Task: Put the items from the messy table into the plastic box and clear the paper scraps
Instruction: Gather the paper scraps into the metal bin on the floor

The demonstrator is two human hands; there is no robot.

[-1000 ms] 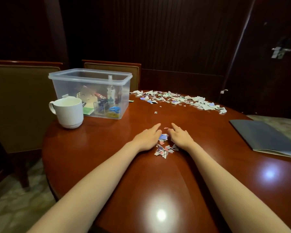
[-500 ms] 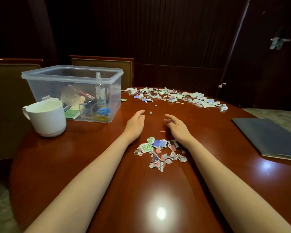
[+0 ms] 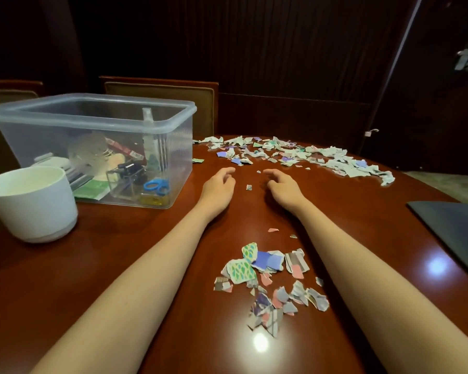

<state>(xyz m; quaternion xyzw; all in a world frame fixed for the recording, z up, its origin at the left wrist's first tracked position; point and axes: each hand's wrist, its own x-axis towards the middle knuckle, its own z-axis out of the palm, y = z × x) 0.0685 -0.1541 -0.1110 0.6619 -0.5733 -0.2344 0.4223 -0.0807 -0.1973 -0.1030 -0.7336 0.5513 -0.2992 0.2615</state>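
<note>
A clear plastic box [image 3: 170,147] stands at the left of the round wooden table [image 3: 119,265], with scissors, a small bottle and other items inside. A small pile of coloured paper scraps [image 3: 268,279] lies near me between my forearms. A long band of paper scraps [image 3: 295,155] stretches across the far side of the table. My left hand [image 3: 218,188] and my right hand [image 3: 284,188] rest on the table just short of that band, fingers curled and apart, holding nothing. A few single scraps [image 3: 248,187] lie between them.
A white mug [image 3: 30,203] stands at the left, in front of the box. A dark folder [image 3: 454,228] lies at the right edge. Chairs [image 3: 162,103] stand behind the table, and dark wall panels lie beyond.
Both hands have left the small near pile and slid forward toward the far band of scraps. The camera has moved closer and turned right, so the box and mug sit further left.
</note>
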